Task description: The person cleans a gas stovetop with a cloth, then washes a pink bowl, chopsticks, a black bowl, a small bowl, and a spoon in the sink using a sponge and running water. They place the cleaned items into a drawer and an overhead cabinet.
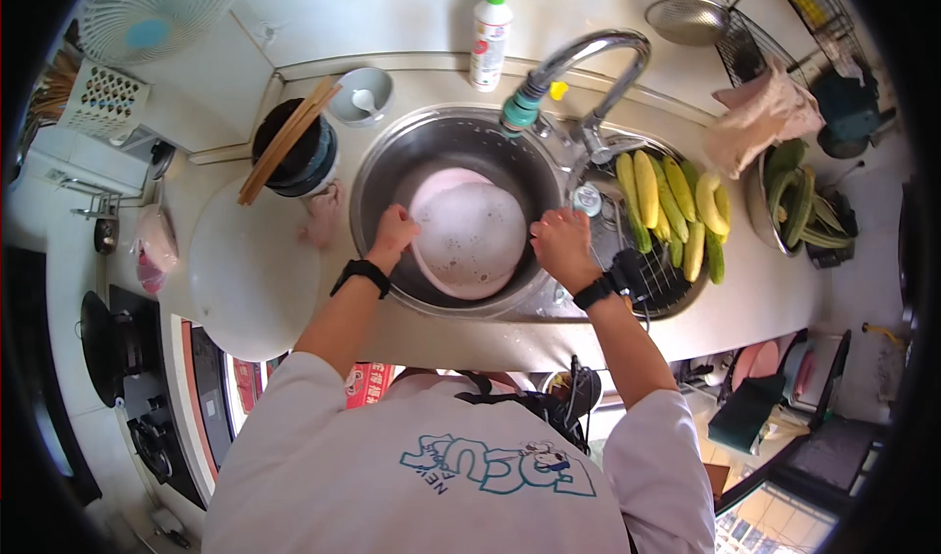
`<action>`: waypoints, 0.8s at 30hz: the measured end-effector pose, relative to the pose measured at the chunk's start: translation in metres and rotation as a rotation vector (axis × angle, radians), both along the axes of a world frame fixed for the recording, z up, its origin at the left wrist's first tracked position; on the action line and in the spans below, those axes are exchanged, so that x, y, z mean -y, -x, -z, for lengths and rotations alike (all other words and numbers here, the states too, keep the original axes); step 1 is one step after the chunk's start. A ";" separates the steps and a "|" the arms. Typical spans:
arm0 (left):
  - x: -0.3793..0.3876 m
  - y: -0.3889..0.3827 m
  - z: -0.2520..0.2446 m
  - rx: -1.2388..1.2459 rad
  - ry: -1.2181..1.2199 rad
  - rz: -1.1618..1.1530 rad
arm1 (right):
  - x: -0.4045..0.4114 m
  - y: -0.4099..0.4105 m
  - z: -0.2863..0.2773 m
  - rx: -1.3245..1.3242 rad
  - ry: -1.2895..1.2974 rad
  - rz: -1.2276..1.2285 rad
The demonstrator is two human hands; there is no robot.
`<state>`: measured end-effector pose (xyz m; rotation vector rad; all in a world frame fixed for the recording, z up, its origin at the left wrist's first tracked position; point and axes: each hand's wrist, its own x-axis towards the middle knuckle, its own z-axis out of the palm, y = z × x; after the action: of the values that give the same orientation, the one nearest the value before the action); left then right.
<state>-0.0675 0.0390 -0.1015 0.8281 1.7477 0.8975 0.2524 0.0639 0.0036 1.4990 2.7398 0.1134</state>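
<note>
A round steel sink holds a pink basin filled with white suds. My left hand is at the basin's left rim with its fingers curled; whether they grip the rim is not clear. Over the sink's right edge is my right hand, fingers bent, close to the basin's right side; its fingertips are partly hidden. Above the sink arches a chrome faucet with a green nozzle. Yellow and green cucumbers lie on a wire rack over the smaller sink at the right.
A grey bowl with a spoon, stacked dark bowls with wooden chopsticks across them, and a white round board stand left. Behind the sink is a green-capped bottle. A metal bowl of green vegetables sits at far right.
</note>
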 end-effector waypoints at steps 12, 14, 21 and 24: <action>-0.006 -0.017 -0.094 -0.553 -0.247 0.221 | -0.019 -0.017 -0.006 0.015 0.068 0.062; 0.000 -0.027 -0.108 -0.615 -0.284 0.246 | -0.032 -0.027 -0.013 0.002 0.061 0.094; 0.037 -0.065 -0.131 -0.915 -0.623 0.383 | -0.103 -0.075 -0.026 -0.181 -0.320 0.248; 0.035 -0.064 -0.119 -0.911 -0.731 0.294 | -0.127 -0.087 -0.025 -0.129 -0.308 0.294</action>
<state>-0.0037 0.0041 0.0171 2.1747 1.9322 1.0444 0.3396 0.1911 0.0289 2.0361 2.6501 0.4673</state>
